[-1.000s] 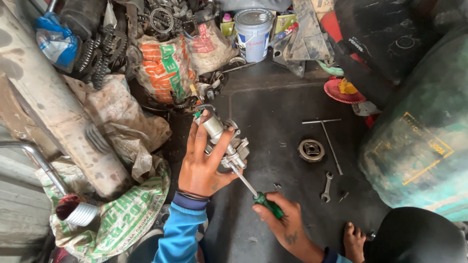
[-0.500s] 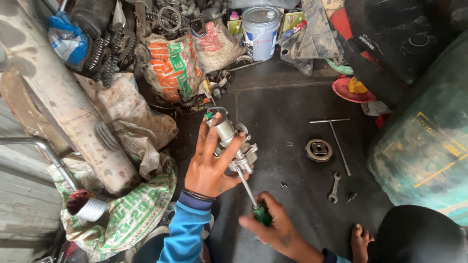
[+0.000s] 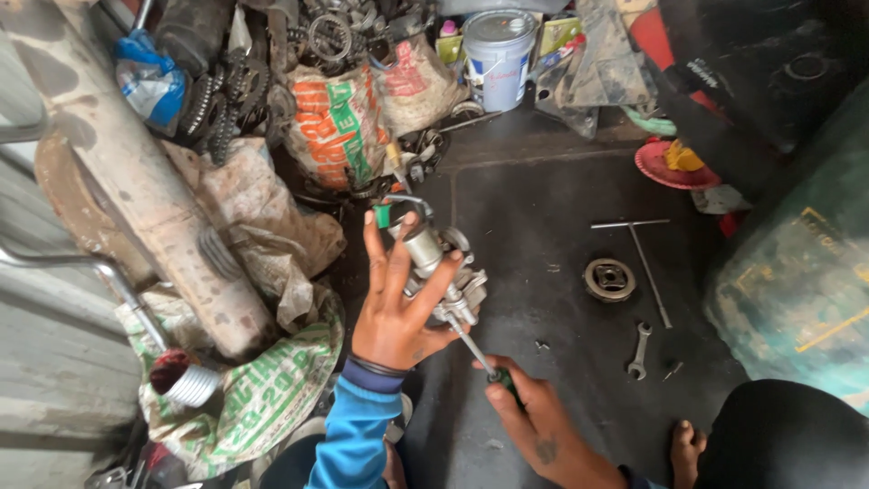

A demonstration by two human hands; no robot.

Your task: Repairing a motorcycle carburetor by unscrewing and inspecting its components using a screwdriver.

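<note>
Dark, grimy floor [image 3: 543,208] carries everything. At 3 o'clock: round bearing-like ring [image 3: 608,279], T-handled wrench [image 3: 644,258] just beside it, small spanner [image 3: 639,351] below. At 12: white bucket [image 3: 498,56]. At 9 to 11: printed sacks [image 3: 337,122] (crumpled), chains heaped behind.

Dark, oil-stained workshop floor [image 3: 543,190]

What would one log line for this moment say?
left hand: grips metal part | right hand: holds screwdriver, tip at part | floor: spanner, round ring, T-wrench
</note>
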